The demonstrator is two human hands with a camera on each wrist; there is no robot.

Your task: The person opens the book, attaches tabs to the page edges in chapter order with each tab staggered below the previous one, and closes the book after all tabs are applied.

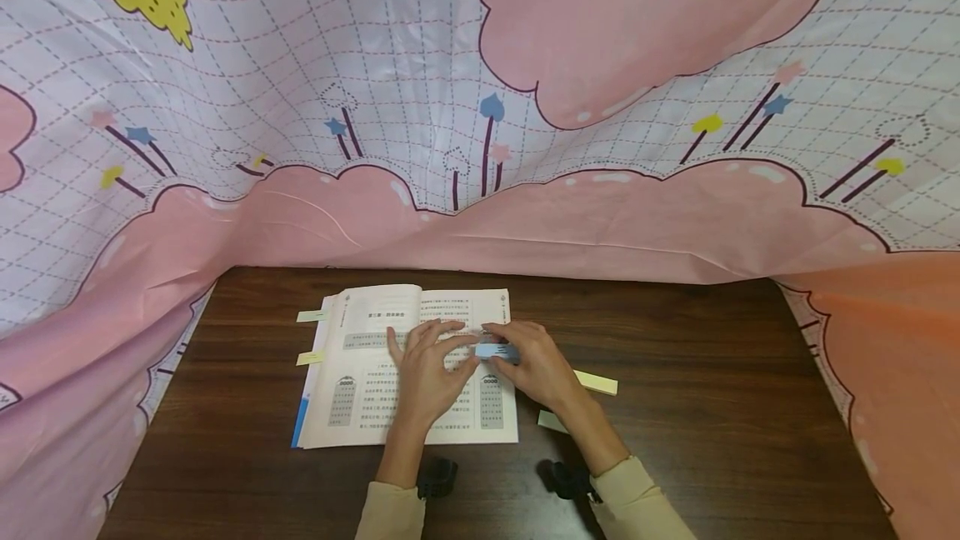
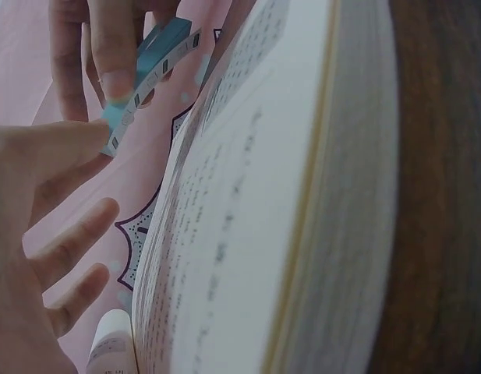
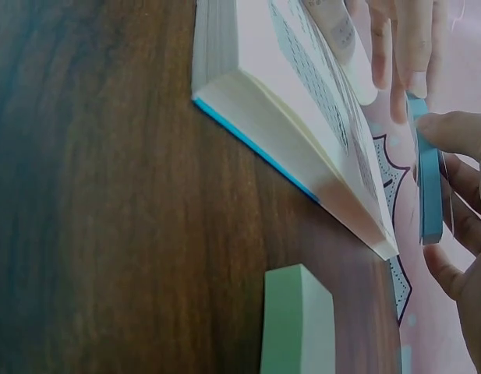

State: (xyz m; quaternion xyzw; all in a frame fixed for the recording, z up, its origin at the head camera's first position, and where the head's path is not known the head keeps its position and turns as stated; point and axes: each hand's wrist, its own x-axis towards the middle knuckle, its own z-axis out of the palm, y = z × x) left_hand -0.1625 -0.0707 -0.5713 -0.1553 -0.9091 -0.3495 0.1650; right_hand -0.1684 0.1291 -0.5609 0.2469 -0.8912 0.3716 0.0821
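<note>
An open book [image 1: 390, 390] with printed pages lies on the table. Above its right-hand page, a small blue pad of sticky notes [image 1: 497, 351] is between both hands. The right hand [image 1: 534, 357] grips the pad with thumb and fingers. At the pad's other end, the left hand [image 1: 433, 369] pinches with thumb and index finger, its other fingers spread. A printed strip [image 2: 156, 82] bows away from the pad in the left wrist view. From the right wrist, the pad's blue edge [image 3: 430, 195] faces the camera.
A yellow sticky note pad [image 1: 597, 382] and a green one [image 1: 552, 421] lie right of the book. A green tab [image 1: 311, 316] and a yellow tab [image 1: 310, 358] stick out from the book's left edge. Patterned cloth [image 1: 420, 248] hangs behind the table [image 1: 697, 407].
</note>
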